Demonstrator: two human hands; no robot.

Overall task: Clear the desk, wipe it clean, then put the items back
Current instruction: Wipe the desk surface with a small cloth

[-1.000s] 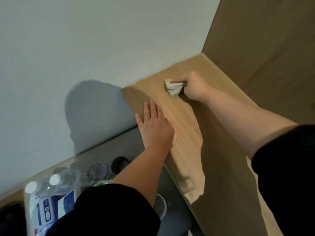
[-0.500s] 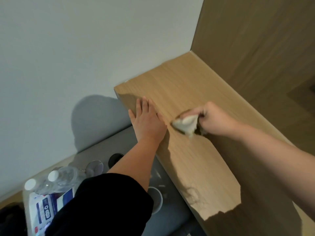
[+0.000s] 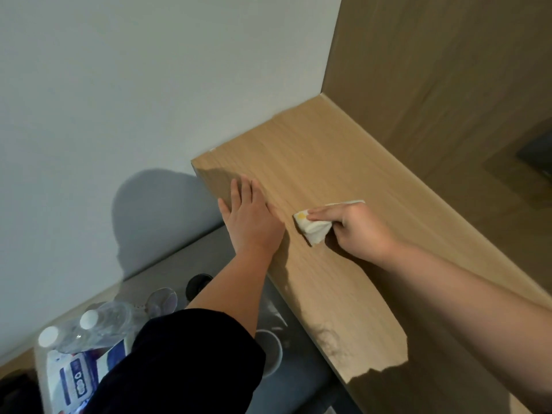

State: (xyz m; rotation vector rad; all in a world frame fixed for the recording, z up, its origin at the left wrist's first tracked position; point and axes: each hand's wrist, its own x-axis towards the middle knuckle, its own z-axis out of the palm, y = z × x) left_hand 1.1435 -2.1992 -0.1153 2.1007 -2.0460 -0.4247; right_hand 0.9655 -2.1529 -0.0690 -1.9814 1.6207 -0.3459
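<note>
Partly inside right grip [image 3: 360, 231], tissue [image 3: 314, 230]

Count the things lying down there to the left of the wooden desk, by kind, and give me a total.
Clear plastic bottles with white caps: 2
Blue-and-white packet: 1
Clear glass: 1
Black round object: 1
White cup: 1
Total: 6 in view; the sleeve may hide more.
</note>
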